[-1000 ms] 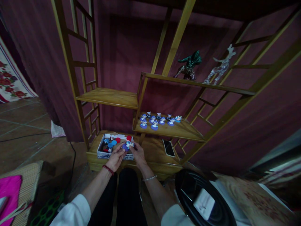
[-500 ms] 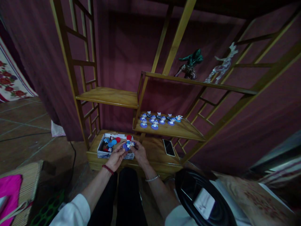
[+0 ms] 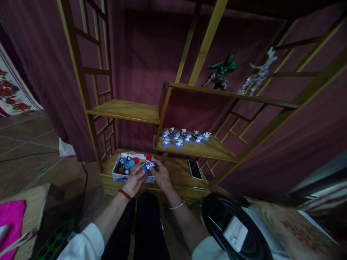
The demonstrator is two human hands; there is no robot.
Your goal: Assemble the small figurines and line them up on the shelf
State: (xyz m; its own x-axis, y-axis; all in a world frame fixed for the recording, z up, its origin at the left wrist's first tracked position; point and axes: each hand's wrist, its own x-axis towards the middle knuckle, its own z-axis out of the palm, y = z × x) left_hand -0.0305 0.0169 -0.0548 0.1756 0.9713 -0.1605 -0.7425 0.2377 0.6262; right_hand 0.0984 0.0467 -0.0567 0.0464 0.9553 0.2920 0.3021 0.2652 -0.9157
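Observation:
Between my two hands is a small figurine (image 3: 149,165), white and blue with a purple base. My left hand (image 3: 135,181) grips it by the base side, and the fingers of my right hand (image 3: 162,174) close on its other side. Both hands are above the right end of an open box (image 3: 118,177), whose right part they partly hide. Inside the box lie several small figurines (image 3: 127,172) and round blue and red bases (image 3: 131,163). Several similar figurines (image 3: 179,143) with purple bases stand in rows on the shelf to the right.
A phone (image 3: 195,169) lies on the lowest board of the wooden shelf unit (image 3: 130,109). A dark green statue (image 3: 222,71) and a clear statue (image 3: 256,77) stand on the upper right shelf. Nearby at lower right is a black round stool-like object (image 3: 214,231).
The figurine has turned slightly between my fingers. Both hands stay nearly in place over the box; the view has shifted a little.

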